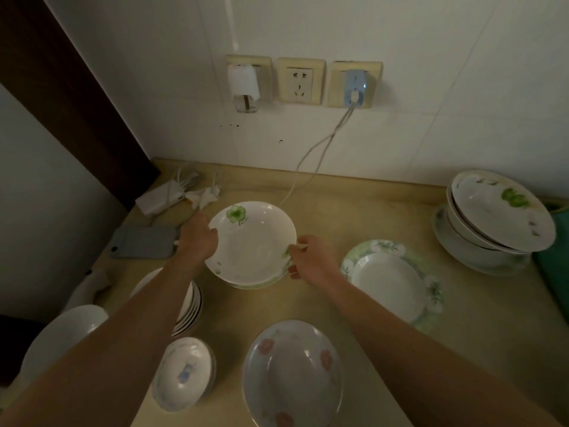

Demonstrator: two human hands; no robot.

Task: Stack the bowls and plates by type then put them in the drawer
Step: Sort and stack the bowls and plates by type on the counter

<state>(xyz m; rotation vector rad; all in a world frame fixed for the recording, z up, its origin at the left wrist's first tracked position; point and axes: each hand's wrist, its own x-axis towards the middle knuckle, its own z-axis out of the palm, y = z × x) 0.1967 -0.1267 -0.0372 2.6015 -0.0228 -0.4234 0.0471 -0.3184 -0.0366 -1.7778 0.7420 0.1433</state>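
Bowls and plates are lying scattered across a beige tabletop (363,211) below a tiled wall with three sockets. At the centre, a person is holding a white clover bowl (251,241) by its rim with both hands. The left hand (198,237) is curling its fingers over the left edge; the right hand (308,260) is pinching the right edge between thumb and fingers. The bowl is sitting on, or just above, a green-edged dish whose rim is peeking out underneath — contact is hard to judge.

Around it: a green-rimmed plate (392,278) just to the right, a pink-flowered bowl (292,377) near the front, a small blue-marked bowl (183,372) front left, and a stack of dark-rimmed dishes (191,306) partly under the left forearm. A tilted pile (495,220) is leaning at far right. A phone (143,241) and charger (160,197) are lying at back left.

The sorting step seems to be in hand, with the bowl being paired with its match. Next, the hands would need to settle it squarely, let go, then gather the loose pieces by type.

The drawer is not showing anywhere. A large white dish (66,334) at lower left is being cut off by the arm, and dim light is blurring the patterns.
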